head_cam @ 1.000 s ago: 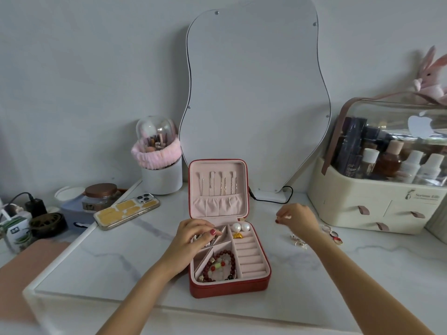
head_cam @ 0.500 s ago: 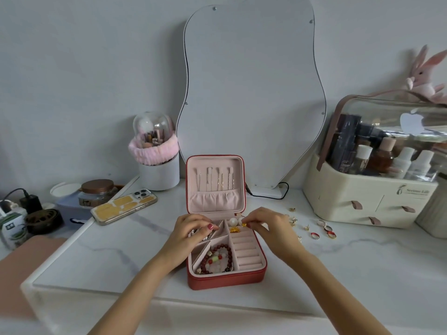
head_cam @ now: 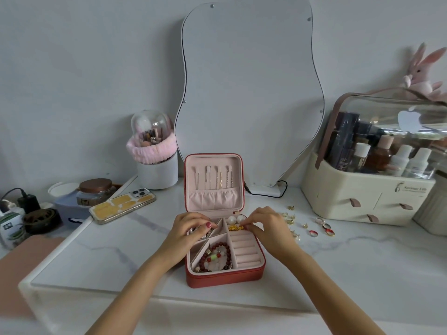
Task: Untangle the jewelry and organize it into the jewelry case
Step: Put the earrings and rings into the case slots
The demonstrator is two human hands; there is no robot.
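A red jewelry case [head_cam: 223, 278] lies open on the marble table, its pink lid upright with several thin chains hanging inside. A dark red bead bracelet [head_cam: 216, 256] fills the front left compartment. Two pearl earrings [head_cam: 235, 220] and a small gold piece [head_cam: 235, 228] sit in the back right compartment. My left hand [head_cam: 187, 232] rests over the back left compartment, its fingers curled on silvery jewelry. My right hand [head_cam: 268, 228] hovers at the case's right edge, fingertips pinching something gold by the gold piece. Loose gold earrings [head_cam: 290, 218] and red rings [head_cam: 324, 229] lie on the table to the right.
A phone [head_cam: 122, 205] lies left of the case, with a lidded jar [head_cam: 95, 191] and a brush holder [head_cam: 154, 163] behind it. A wavy mirror [head_cam: 249, 93] leans on the wall. A cream cosmetics organizer [head_cam: 367, 189] stands at the right.
My right hand has come from the loose jewelry on the table over to the case's back right compartment. The left hand has stayed on the back left compartment.
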